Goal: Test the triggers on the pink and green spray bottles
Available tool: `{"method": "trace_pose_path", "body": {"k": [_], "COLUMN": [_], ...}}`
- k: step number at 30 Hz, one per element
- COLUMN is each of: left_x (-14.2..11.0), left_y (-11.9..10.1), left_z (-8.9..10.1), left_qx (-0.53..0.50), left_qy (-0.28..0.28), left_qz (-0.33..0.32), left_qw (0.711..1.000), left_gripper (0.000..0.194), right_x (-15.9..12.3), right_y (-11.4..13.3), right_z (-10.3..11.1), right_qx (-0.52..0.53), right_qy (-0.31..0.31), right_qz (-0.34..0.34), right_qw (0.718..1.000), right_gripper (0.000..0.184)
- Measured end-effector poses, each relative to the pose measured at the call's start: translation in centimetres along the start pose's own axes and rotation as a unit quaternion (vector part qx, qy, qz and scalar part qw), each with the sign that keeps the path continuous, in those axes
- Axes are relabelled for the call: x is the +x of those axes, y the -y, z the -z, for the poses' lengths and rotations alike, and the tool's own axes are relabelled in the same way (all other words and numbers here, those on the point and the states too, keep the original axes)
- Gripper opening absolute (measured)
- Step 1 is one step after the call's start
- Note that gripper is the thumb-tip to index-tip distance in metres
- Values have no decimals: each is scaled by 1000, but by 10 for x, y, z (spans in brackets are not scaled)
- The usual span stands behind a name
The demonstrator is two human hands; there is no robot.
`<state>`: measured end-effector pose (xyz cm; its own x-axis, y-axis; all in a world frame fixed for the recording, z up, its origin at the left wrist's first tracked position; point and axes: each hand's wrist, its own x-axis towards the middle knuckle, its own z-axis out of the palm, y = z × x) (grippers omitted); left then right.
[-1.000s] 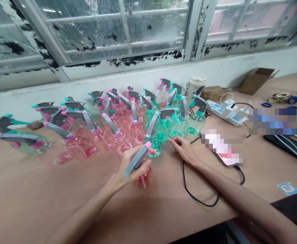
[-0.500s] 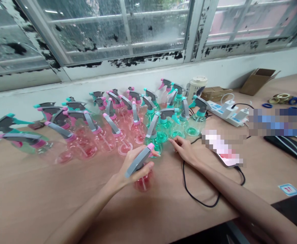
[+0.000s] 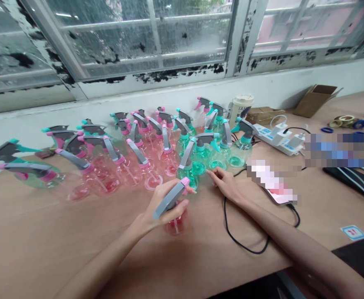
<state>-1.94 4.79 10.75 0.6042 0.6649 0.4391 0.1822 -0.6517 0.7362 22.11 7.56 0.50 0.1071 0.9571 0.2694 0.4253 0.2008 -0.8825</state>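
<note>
The left hand (image 3: 157,194) grips the pink spray bottle (image 3: 176,226) up top, likely so it won't tip, in front of the green bottles (image 3: 188,176) — the right hand (image 3: 227,182) rests curled on the tabletop (image 3: 45,236), maybe pinching something, I can't tell.

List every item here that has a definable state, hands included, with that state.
Left hand: closed around the sprayer
Pink bottle: held, sprayer fitted
Right hand: loosely curled, nothing seen in it
Front green bottle: standing, sprayer fitted
Cup: lid on
Tall carton: open
Power strip: plugs inserted
Phone: cable plugged in, screen blurred
Black cable: loosely looped
</note>
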Motion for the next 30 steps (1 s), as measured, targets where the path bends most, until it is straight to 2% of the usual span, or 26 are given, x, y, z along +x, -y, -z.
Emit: {"method": "trace_pose_path", "body": {"k": [5, 11, 16, 19, 22, 27, 30], "left_x": [-2, -3, -6, -9, -11, -13, -15], "left_y": [-3, -3, 0, -2, -5, -6, 0], "left_z": [-1, -1, -4, -7, -11, -19, -18], "left_qx": [43, 33, 16, 32, 42, 61, 98], "left_qy": [-8, 1, 13, -15, -40, -172, -215], "left_qz": [-7, -6, -3, -3, 32, 100, 116], "left_qw": [999, 999, 1000, 999, 998, 978, 965], "left_gripper": [5, 9, 23, 24, 22, 25, 29], "right_x": [0, -1, 0, 0, -1, -3, -7], "right_y": [0, 3, 4, 3, 4, 11, 23], "right_z": [0, 1, 1, 0, 0, 0, 5], "right_qx": [4, 8, 8, 4, -1, -11, -12], "right_qy": [5, 5, 5, 4, 4, 0, -2], "right_qz": [1, -1, -1, 1, 7, 30, 51], "right_qw": [1000, 1000, 1000, 1000, 1000, 1000, 999], "right_gripper": [45, 43, 45, 45, 46, 47, 46]}}
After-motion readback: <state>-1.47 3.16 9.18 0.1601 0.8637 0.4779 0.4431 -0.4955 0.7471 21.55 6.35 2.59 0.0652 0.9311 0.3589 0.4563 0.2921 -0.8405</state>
